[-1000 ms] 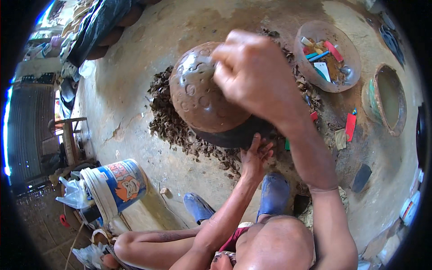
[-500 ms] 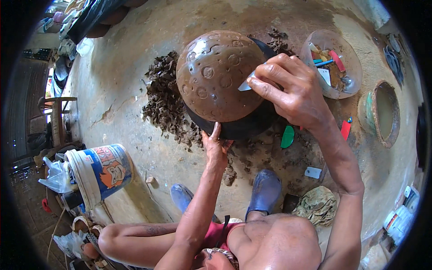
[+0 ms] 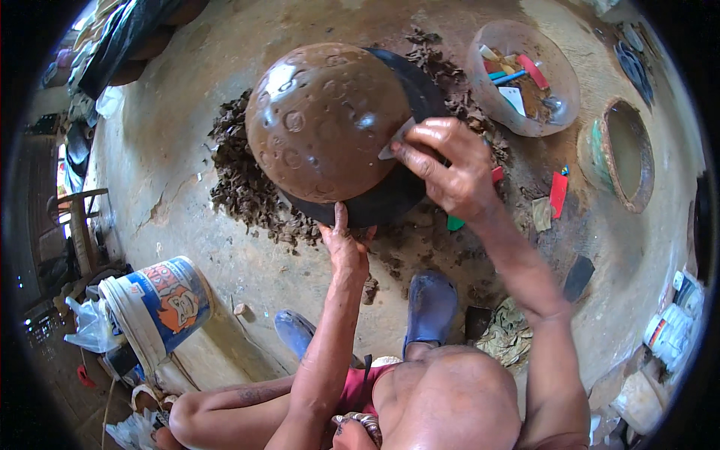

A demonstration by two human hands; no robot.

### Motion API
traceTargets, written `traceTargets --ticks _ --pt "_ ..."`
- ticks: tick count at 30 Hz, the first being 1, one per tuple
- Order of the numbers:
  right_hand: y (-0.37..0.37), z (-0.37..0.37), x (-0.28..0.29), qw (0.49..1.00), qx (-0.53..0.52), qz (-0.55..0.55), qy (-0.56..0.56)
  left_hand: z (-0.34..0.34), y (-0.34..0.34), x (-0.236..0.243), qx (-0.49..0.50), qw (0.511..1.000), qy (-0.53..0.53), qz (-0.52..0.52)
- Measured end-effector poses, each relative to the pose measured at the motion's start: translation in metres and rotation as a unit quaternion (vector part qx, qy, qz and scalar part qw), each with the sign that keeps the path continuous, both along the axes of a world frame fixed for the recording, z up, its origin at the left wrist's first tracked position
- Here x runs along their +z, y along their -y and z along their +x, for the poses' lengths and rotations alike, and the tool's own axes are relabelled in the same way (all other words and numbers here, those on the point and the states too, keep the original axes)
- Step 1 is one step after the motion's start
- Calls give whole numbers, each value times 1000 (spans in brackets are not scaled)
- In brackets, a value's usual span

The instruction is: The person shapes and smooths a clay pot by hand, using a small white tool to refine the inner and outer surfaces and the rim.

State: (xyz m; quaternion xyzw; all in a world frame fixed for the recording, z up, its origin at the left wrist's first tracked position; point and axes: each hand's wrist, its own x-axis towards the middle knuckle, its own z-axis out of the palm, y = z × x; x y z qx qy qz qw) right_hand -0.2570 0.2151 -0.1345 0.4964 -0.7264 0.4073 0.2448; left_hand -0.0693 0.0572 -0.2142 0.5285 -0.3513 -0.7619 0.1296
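A brown clay dome, glossy and marked with rings and pits, rests on a black round base. My right hand pinches a small pale flat scraper against the dome's right side. My left hand is wrapped under the base's front rim, thumb up along the edge. Dark clay scraps lie heaped around the base on the left and behind it.
A clear plastic tub of coloured scrapers is at upper right, a water pot right of it. A labelled bucket stands lower left. Red and green pieces lie on the floor, near my blue clogs.
My right hand has come down from high on the dome to its right side, scraper still in it. My left hand stays at the front rim. The whole view has shifted.
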Motion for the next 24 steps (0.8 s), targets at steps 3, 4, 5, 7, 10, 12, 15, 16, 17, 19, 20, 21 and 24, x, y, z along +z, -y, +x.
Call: traceTargets --ticks 3,4,5,7,10,12,15,16,17,19,20,21,24 --pt "-3 21 -29 997 -30 -42 65 2 -4 0 1 1000 -9 -6" --pt "-3 24 -34 991 -43 -67 106 3 -5 1 0 1000 -3 -3" --pt "-1 21 -30 983 -99 -93 127 3 -9 2 -4 1000 0 -3" --pt "8 -3 -23 953 -174 -150 195 -3 -20 8 -11 1000 7 17" --pt "26 -24 -23 907 -140 -156 366 -1 -25 1 -3 998 3 56" --pt "32 -11 -16 935 -166 -107 294 -4 -38 -1 -20 997 -6 69" --pt "31 31 12 929 -206 -112 287 -5 -60 -18 -27 991 -73 108" --pt "39 48 18 928 -209 -125 283 1 -59 -33 -26 989 -102 101" --pt "46 63 24 935 -207 -120 261 6 -59 -46 -25 986 -132 94" --pt "46 84 25 955 -175 -94 220 10 -62 -55 -38 981 -166 98" --pt "43 89 24 967 -140 -87 194 9 -62 -48 -49 979 -171 103" --pt "36 89 21 971 -126 -79 187 6 -66 -42 -63 976 -176 112" --pt "21 64 18 960 -181 -94 191 -6 -65 -26 -104 975 -164 105"
